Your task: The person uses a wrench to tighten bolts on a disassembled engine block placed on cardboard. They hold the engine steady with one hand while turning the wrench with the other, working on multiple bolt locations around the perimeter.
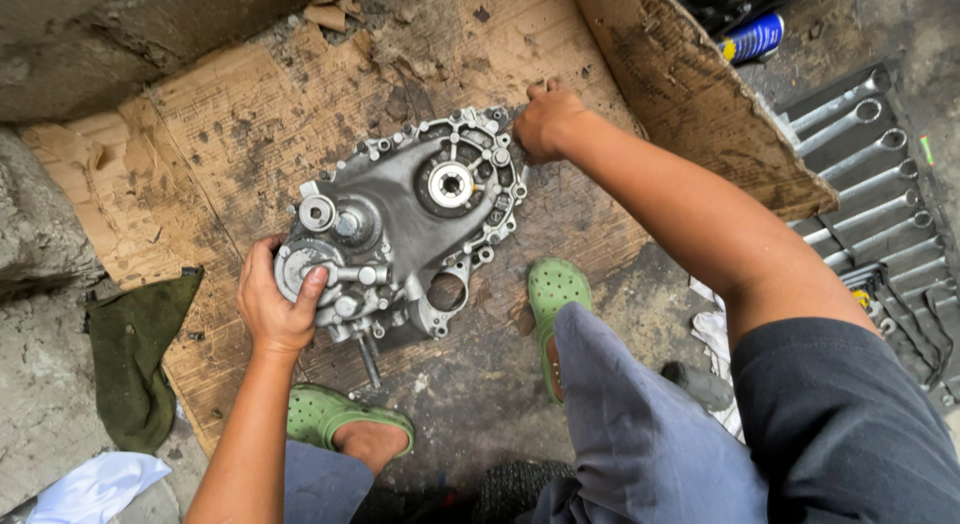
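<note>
- Grey cast metal, oily and dull: an engine casing lies flat on stained cardboard spread over the ground, which keeps it off the dirt.
- The left hand clamps on the casing's near-left end, thumb pressed over a round boss, seemingly to steady it.
- The right hand is curled shut at the far rim, fingers pinched on the casing's edge (whether they hold a small part, I cannot tell).
- Green clogs sit planted just beside the casing, the person crouching over it.
- A row of spanners waits to the right, within reach; a green cloth lies left.
</note>
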Tool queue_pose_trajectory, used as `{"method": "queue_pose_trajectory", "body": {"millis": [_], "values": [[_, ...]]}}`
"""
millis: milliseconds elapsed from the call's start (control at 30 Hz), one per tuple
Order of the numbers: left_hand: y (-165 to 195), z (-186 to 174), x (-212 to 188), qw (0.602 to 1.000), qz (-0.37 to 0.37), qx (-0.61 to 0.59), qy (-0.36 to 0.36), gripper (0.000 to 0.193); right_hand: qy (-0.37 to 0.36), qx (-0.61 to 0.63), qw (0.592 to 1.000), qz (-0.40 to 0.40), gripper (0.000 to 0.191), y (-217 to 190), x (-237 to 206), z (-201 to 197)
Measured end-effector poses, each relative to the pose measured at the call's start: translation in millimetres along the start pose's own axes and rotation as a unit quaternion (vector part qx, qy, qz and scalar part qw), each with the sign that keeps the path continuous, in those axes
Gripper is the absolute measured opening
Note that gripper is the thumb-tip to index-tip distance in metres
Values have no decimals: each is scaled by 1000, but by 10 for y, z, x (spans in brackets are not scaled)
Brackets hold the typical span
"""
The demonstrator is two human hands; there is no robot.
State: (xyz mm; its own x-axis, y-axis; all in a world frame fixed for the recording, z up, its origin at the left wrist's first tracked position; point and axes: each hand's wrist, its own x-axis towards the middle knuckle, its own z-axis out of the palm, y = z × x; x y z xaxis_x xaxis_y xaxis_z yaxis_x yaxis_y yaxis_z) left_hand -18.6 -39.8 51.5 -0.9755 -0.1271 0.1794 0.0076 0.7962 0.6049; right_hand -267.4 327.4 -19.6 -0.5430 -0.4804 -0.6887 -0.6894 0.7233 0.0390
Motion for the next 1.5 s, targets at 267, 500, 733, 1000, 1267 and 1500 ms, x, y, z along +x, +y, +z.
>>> {"method": "queue_pose_trajectory", "body": {"millis": [267, 500, 733, 1000, 1267, 1500], "values": [[31, -23, 22, 1000, 6, -2, 13, 70, 2, 114, 993, 37, 51, 294, -113, 533], [-2, -47, 9, 1000, -14, 13, 5, 70, -109, 629, 759, 126, 84, -583, -584, 1596], [68, -14, 32, 1000, 5, -4, 12, 71, -172, 885, 418, 107, 82, -1633, -551, 1266], [90, -59, 30, 1000, -7, 0, -2, 70, 30, 961, 224, 160, 39, -1783, -469, 1452], [86, -98, 51, 1000, -10, -3, 2, 71, 116, 912, 391, 45, 36, -880, -845, 1269], [68, -108, 76, 1000, -3, 5, 1, 73, 145, 217, 956, 137, 50, -179, -901, 600]]}}
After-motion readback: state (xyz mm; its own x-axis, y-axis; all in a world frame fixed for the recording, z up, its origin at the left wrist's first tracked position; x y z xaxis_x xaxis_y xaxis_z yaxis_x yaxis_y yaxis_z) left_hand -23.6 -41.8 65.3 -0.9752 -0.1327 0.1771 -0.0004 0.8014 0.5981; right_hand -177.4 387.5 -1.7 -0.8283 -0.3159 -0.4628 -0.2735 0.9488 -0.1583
